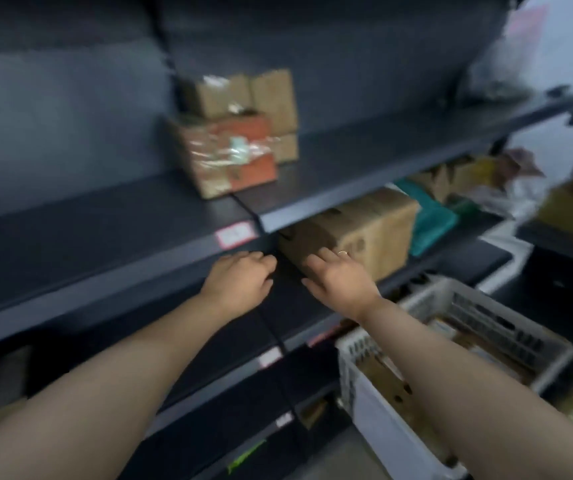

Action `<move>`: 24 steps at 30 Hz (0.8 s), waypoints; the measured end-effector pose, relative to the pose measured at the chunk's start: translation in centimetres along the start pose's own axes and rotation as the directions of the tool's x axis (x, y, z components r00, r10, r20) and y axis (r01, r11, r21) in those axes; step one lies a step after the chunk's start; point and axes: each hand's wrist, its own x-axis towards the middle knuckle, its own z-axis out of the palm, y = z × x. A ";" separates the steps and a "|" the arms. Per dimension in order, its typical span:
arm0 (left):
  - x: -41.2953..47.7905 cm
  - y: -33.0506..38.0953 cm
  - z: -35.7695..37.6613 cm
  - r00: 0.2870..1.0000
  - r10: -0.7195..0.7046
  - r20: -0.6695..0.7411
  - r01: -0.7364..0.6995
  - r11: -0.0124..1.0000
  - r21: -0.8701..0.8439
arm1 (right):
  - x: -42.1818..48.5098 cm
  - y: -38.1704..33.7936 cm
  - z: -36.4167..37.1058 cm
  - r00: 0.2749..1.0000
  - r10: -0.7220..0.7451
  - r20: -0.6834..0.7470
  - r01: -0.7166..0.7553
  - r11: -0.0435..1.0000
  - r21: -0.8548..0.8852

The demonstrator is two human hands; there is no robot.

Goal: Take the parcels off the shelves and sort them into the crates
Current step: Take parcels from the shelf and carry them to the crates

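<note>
A large brown cardboard parcel (364,230) lies on the middle shelf, under the upper shelf board. My right hand (337,275) reaches toward its near left corner with fingers straight, touching or almost touching the box. My left hand (240,278) hovers just left of it at the shelf edge, fingers loosely bent and holding nothing. On the upper shelf (364,168) stand a taped orange-and-brown parcel (229,154) and smaller brown boxes (254,95) stacked behind it. The view is blurred.
A white slatted crate (434,299) with cardboard parcels inside sits at the lower right, under my right forearm. A teal item (430,220) and more packages lie further right on the middle shelf. Lower dark shelves carry white labels.
</note>
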 end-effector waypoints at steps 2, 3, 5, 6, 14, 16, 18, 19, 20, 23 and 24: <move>-4.0 -3.6 -3.5 0.996 -0.075 -0.050 0.074 0.997 -0.014 | 3.1 -5.6 -2.4 0.985 -0.115 -0.131 0.121 0.992 0.034; -6.2 -5.1 -5.0 0.992 -0.091 -0.092 0.091 0.996 -0.002 | 4.4 -8.6 -3.5 0.965 -0.169 -0.200 0.180 0.983 0.040; -10.7 -8.1 -7.7 0.971 -0.129 -0.201 0.135 0.991 0.015 | 6.2 -14.7 -5.7 0.919 -0.239 -0.314 0.269 0.962 0.055; -13.1 -9.7 -9.0 0.954 -0.161 -0.251 0.169 0.986 0.011 | 6.9 -17.7 -6.6 0.899 -0.263 -0.349 0.302 0.951 0.060; -31.2 -22.3 -14.9 0.857 -0.409 -0.314 0.449 0.891 0.063 | 9.4 -38.5 -9.8 0.857 -0.385 -0.344 0.457 0.875 0.159; -34.5 -24.5 -15.3 0.821 -0.470 -0.324 0.512 0.858 0.054 | 9.7 -42.0 -9.9 0.836 -0.434 -0.336 0.506 0.847 0.162; -37.0 -26.4 -15.4 0.789 -0.519 -0.329 0.562 0.826 0.044 | 10.2 -45.0 -10.0 0.813 -0.488 -0.318 0.555 0.814 0.172; -38.1 -27.3 -15.4 0.774 -0.541 -0.328 0.586 0.809 0.050 | 10.6 -46.4 -10.1 0.804 -0.513 -0.300 0.576 0.798 0.180; -39.0 -28.4 -15.5 0.758 -0.565 -0.326 0.613 0.788 0.057 | 11.0 -47.9 -10.1 0.795 -0.539 -0.277 0.595 0.782 0.186; -41.3 -31.7 -15.5 0.704 -0.619 -0.347 0.680 0.729 0.079 | 12.9 -52.4 -10.1 0.752 -0.623 -0.217 0.659 0.723 0.207; -42.1 -32.8 -15.5 0.683 -0.635 -0.360 0.702 0.707 0.086 | 13.6 -53.9 -10.2 0.738 -0.645 -0.196 0.674 0.703 0.226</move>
